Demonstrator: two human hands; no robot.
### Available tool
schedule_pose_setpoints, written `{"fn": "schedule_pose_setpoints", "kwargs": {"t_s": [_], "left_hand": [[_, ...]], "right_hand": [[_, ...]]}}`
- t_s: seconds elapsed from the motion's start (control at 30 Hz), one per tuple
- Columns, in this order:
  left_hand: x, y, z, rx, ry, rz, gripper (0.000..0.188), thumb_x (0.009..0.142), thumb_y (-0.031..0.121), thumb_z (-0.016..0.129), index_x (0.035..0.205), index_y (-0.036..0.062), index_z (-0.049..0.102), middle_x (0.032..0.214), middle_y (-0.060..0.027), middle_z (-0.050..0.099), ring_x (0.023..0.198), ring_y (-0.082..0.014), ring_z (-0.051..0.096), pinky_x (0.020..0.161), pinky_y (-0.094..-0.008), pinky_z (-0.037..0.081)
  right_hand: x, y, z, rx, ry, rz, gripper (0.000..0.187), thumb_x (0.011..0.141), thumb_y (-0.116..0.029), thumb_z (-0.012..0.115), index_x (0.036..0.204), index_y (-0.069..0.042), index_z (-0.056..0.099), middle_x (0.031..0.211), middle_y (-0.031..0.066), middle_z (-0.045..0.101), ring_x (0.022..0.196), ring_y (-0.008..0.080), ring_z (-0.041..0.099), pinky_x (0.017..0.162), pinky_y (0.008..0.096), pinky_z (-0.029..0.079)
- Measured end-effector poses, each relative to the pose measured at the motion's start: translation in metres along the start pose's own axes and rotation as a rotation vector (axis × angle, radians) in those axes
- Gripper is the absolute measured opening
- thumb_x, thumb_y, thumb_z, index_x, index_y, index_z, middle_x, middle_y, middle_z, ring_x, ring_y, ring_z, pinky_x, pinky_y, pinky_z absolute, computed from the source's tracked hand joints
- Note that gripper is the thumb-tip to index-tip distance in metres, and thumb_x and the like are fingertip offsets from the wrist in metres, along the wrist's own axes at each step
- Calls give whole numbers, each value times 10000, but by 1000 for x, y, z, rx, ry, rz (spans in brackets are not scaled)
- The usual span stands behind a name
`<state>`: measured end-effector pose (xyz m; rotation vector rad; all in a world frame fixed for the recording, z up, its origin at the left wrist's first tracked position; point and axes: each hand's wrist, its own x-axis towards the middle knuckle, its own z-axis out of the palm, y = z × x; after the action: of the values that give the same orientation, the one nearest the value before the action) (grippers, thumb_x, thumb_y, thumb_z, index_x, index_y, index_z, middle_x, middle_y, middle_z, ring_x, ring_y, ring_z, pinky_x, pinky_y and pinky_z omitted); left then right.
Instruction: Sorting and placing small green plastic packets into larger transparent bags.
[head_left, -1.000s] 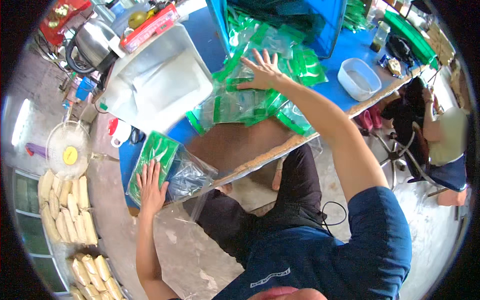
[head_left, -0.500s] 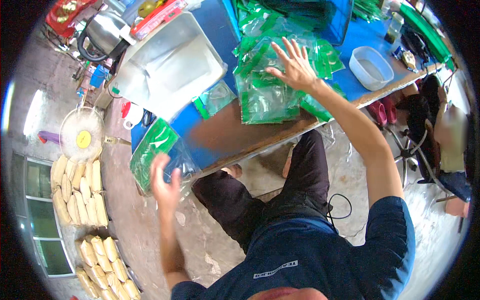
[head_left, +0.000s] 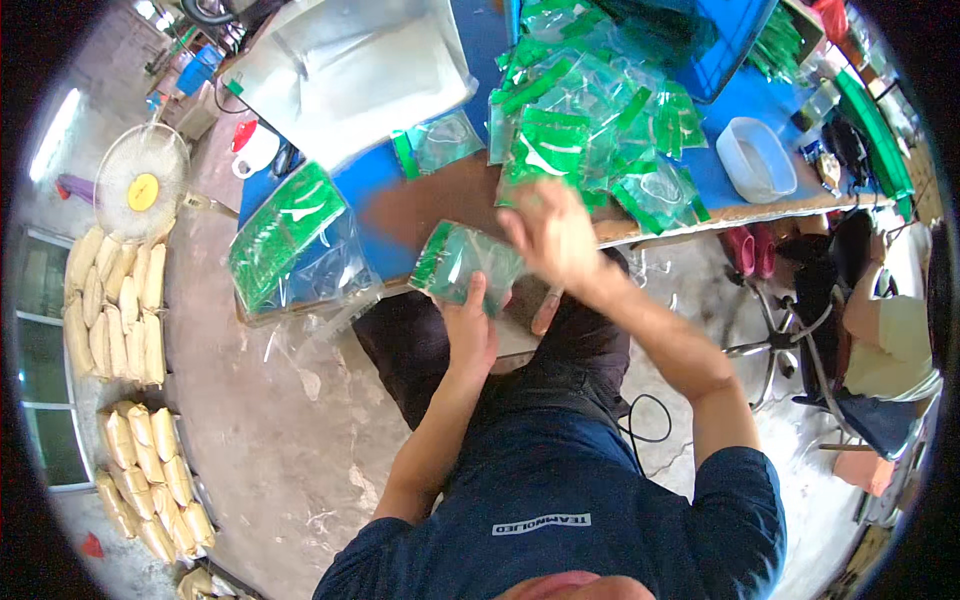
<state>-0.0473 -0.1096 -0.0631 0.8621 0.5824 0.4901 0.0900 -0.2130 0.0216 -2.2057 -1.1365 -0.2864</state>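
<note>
Over my lap, at the table's front edge, my left hand [head_left: 472,335] grips a small clear plastic bag with a green band [head_left: 455,262], thumb on top. Close by the bag's right end is my right hand [head_left: 556,232], its fingers curled and smeared by motion, so I cannot make out whether they hold anything. Beyond it spreads a loose pile of similar green and clear bags [head_left: 600,120]. Toward the left corner of the table lies a neater stack of green bags [head_left: 290,230], partly overhanging the edge. Another single bag [head_left: 445,143] lies flat farther back.
A large white tray [head_left: 440,85] stands at the back left, a blue crate [head_left: 728,70] at the back right. On the right sits a translucent plastic tub [head_left: 757,160]. A fan [head_left: 142,190] and stacked tan packages [head_left: 120,310] are at the left; a wheeled chair base [head_left: 783,340] is at the right.
My left hand has come right from beside the left stack and now grips a bag over my lap. My right hand has drawn back from the pile toward it. The view has shifted.
</note>
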Motion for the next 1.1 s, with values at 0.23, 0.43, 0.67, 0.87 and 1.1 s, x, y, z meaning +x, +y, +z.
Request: {"fn": "schedule_pose_setpoints", "kwargs": {"t_s": [0.23, 0.43, 0.67, 0.87, 1.1], "left_hand": [[-26, 59, -49, 118, -92, -164, 358, 880, 120, 703, 1213, 40, 601, 1129, -53, 661, 998, -204, 648, 805, -394, 542], [-36, 63, -36, -127, -304, -327, 518, 866, 118, 706, 1338, 85, 495, 1290, -50, 575, 1210, -228, 542, 1007, -431, 461], [-21, 50, -47, -17, -54, 23, 461, 868, 76, 723, 1290, 32, 542, 1272, -51, 589, 1158, -185, 569, 994, -379, 468], [-28, 54, -70, 59, -42, -12, 523, 805, 43, 769, 1278, 1, 549, 1209, -59, 623, 1111, -199, 598, 978, -363, 463], [-27, 49, -35, -295, -153, -244, 511, 829, 88, 764, 1279, 30, 530, 1197, -49, 611, 1137, -197, 574, 1001, -364, 445]], "right_hand": [[-26, 12, 12, -158, -224, -441, 595, 811, -271, 762, 1273, 3, 508, 1364, 202, 523, 1273, 335, 506, 1001, 446, 441], [-52, -46, 34, 1200, 132, 669, 158, 944, -134, 661, 1041, -28, 593, 878, 18, 621, 785, 87, 554, 653, 260, 472], [0, -11, 13, -53, 149, -39, 522, 903, -428, 621, 1204, -2, 597, 1174, 261, 590, 1088, 375, 571, 960, 470, 446], [-37, -3, 23, -74, -229, -323, 551, 806, -148, 746, 1303, -46, 530, 1204, 197, 572, 1158, 354, 547, 965, 415, 466], [-45, -67, 25, 1198, -145, 819, 278, 992, -299, 575, 1060, -41, 651, 883, 7, 650, 591, 60, 520, 441, 225, 403]]}}
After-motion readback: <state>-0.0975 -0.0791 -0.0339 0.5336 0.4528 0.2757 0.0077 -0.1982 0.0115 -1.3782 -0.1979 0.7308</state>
